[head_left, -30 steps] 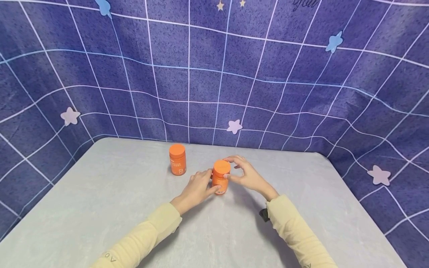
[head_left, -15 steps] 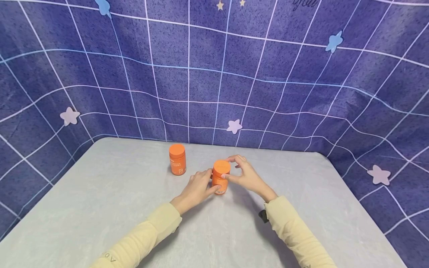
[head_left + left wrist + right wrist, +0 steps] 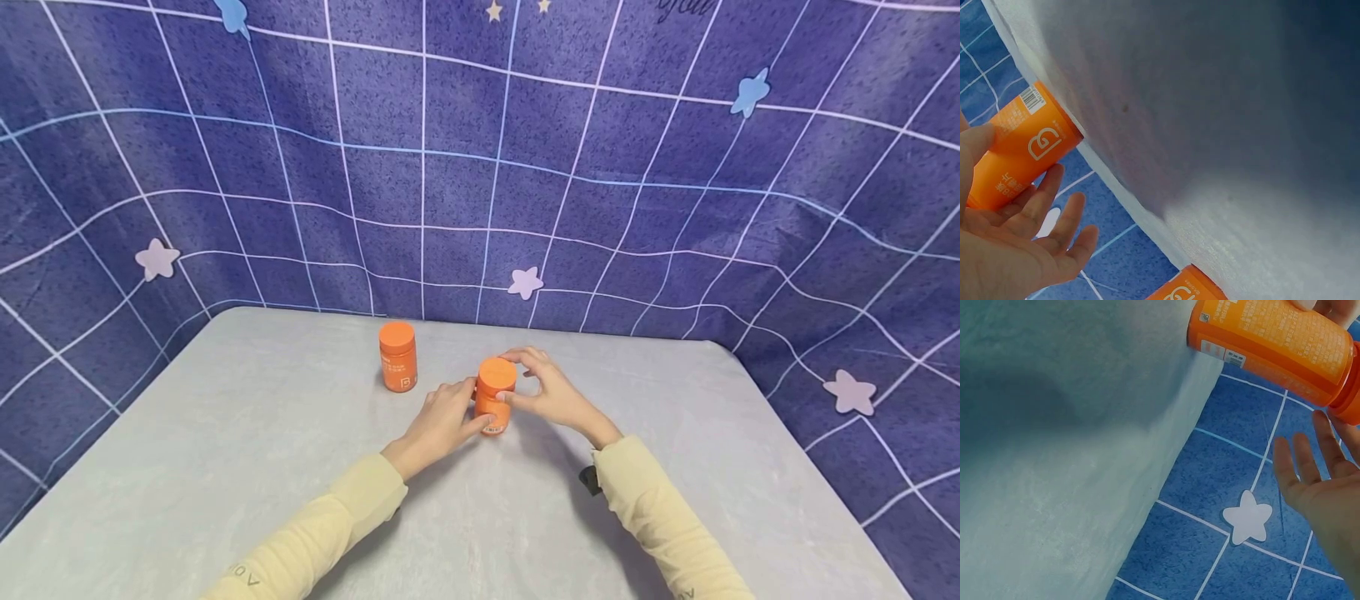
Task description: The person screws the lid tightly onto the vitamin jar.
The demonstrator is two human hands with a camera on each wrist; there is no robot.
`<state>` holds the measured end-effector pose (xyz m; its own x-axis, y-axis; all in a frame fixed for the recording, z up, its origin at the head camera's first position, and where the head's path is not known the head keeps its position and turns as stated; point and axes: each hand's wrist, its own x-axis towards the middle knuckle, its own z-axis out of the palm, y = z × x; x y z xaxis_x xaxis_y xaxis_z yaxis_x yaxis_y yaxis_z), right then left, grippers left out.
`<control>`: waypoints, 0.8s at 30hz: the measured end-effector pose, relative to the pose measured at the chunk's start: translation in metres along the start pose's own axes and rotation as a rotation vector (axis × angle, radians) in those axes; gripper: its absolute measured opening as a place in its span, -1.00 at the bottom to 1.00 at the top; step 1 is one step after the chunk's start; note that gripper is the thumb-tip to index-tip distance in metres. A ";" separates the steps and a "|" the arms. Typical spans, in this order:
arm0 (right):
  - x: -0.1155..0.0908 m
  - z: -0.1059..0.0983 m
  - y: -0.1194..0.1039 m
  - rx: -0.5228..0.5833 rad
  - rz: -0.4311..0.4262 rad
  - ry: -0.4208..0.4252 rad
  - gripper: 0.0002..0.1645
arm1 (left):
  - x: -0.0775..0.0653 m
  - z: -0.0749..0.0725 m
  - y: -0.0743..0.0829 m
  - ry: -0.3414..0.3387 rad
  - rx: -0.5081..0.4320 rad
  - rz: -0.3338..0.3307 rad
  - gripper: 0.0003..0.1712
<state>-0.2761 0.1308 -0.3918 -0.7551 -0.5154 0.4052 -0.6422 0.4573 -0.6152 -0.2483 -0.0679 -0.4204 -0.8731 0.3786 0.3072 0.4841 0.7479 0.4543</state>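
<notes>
An orange pill bottle (image 3: 490, 407) stands upright on the grey table in the head view. My left hand (image 3: 439, 421) grips its body, thumb in front and fingers on the far left side. In the left wrist view the thumb presses the labelled bottle (image 3: 1025, 147) while the other fingers spread out. My right hand (image 3: 555, 398) pinches the orange cap (image 3: 497, 375) between thumb and index finger. The cap (image 3: 1349, 387) sits on the bottle in the right wrist view, partly cut off by the frame. Those right-hand fingertips are partly out of view there.
A second orange pill bottle (image 3: 398, 360), capped and upright, stands to the left and farther back. Behind the table (image 3: 480, 533) hangs a blue curtain (image 3: 465, 192) with white grid lines and stars.
The right fingers shift slightly around the cap, and the right forearm moves a little. The left hand and both bottles stay in place.
</notes>
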 end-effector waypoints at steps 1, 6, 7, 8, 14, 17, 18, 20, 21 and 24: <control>0.000 0.000 0.000 -0.003 -0.004 0.003 -0.41 | 0.000 0.000 0.000 0.000 0.000 0.001 -0.44; 0.001 -0.001 0.000 -0.017 -0.015 0.024 -0.42 | 0.000 0.000 0.000 -0.002 0.001 -0.001 -0.43; 0.002 -0.001 0.000 -0.023 -0.017 0.029 -0.42 | 0.000 0.000 0.000 -0.002 0.003 -0.001 -0.43; 0.002 -0.001 -0.001 -0.028 -0.017 0.033 -0.42 | 0.000 0.000 0.000 -0.003 0.005 -0.001 -0.43; 0.002 -0.002 -0.005 -0.050 -0.015 0.049 -0.43 | -0.001 0.000 -0.001 -0.006 0.010 -0.002 -0.44; 0.002 -0.002 -0.006 -0.051 -0.010 0.056 -0.43 | -0.001 0.000 0.000 -0.007 0.004 -0.001 -0.43; 0.002 -0.002 -0.007 -0.054 -0.008 0.059 -0.43 | -0.001 0.000 0.000 -0.007 0.003 -0.001 -0.43; 0.003 -0.001 -0.007 -0.057 -0.005 0.064 -0.44 | -0.001 0.000 -0.001 -0.007 0.000 0.000 -0.43; 0.003 -0.001 -0.006 -0.058 -0.003 0.066 -0.44 | -0.001 0.000 -0.001 -0.007 0.000 0.000 -0.42; 0.003 0.000 -0.005 -0.055 -0.003 0.074 -0.44 | 0.000 0.001 -0.001 -0.007 0.001 -0.003 -0.41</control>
<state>-0.2748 0.1271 -0.3872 -0.7599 -0.4624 0.4570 -0.6489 0.4965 -0.5766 -0.2483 -0.0683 -0.4214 -0.8748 0.3801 0.3005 0.4817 0.7495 0.4541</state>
